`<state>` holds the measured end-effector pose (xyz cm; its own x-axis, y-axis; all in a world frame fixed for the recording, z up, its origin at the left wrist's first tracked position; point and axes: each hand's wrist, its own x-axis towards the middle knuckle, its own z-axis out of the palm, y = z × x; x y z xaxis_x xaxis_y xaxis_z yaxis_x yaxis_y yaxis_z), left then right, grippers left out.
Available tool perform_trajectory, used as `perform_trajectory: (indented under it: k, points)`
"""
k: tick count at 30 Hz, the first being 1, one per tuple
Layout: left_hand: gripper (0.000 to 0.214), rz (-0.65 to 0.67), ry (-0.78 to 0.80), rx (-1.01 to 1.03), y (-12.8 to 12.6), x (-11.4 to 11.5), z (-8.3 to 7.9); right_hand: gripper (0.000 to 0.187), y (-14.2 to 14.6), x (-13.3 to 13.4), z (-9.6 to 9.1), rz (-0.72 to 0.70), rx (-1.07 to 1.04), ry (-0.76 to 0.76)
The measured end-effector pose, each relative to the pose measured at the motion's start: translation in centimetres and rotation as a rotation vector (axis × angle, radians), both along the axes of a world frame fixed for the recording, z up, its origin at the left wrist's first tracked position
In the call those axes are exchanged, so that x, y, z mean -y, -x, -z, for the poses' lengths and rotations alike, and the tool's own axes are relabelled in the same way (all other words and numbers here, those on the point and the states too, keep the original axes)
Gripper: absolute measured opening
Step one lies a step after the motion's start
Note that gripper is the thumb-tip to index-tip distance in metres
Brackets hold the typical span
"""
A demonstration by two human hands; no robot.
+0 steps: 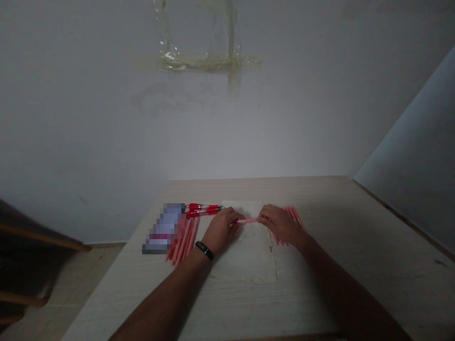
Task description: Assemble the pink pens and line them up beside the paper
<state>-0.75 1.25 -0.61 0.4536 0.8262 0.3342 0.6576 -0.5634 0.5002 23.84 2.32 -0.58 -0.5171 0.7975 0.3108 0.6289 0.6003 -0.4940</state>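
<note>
A slim pink pen [250,220] lies level between my two hands, over a white sheet of paper [245,265]. The fingers of my left hand [224,226] are closed round its left end. At the other end, my right hand [279,222] pinches it between thumb and fingers. Both tips are covered by my fingers. Under and beside my right hand is a row of similar pink pens [294,215], partly hidden. More pink pens [185,244] lie side by side to the left of my left wrist. Several red pens [202,213] lie behind that left hand.
A phone-like device [165,227], pixelated, lies at the left beside the pink pens. The pale wooden table [355,274] meets a wall [284,132] at the back, with clear tape [199,64] stuck on it. Dark wooden furniture [42,237] stands at far left.
</note>
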Motion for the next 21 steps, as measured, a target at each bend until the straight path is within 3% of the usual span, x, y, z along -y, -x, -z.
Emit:
perform_trajectory:
  k: [5,10,15,21]
  points:
    - [0.023,-0.002,0.012,-0.003,0.01,0.02,-0.03,0.013,-0.06,-0.09,0.26,0.021,-0.03,0.015]
    - [0.021,0.0,0.006,0.008,-0.03,0.02,0.12,0.024,0.09,-0.15,0.11,-0.03,0.01,0.007]
    - [0.022,0.013,0.017,0.007,-0.07,0.11,-0.12,0.011,0.08,0.31,-0.21,0.015,-0.043,0.019]
    - [0.02,0.039,0.004,0.023,-0.06,0.15,-0.23,0.028,0.01,-0.19,-0.04,-0.06,0.039,-0.032]
